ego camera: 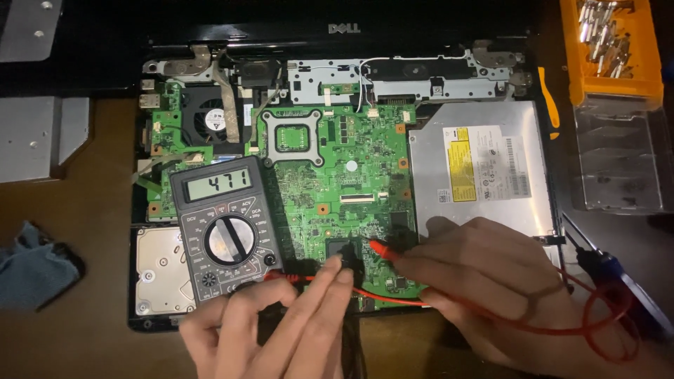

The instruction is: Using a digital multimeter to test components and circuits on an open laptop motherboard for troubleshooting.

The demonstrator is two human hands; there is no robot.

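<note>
An opened laptop lies in front of me with its green motherboard [351, 168] bare. A grey multimeter [223, 226] with a lit display and a round dial rests on the board's left part. My left hand [270, 326] holds a black probe [349, 261] whose tip touches the board near a dark chip. My right hand [477, 281] holds a red probe [380, 248], its tip on the board just right of the black one. Red leads [597, 319] loop over my right wrist.
A silver optical drive [484, 168] fills the laptop's right side and a hard drive [158, 274] sits at lower left. A fan [214, 116] is at upper left. An orange bit tray [611, 49] and clear case stand at the right; a blue cloth [31, 270] lies left.
</note>
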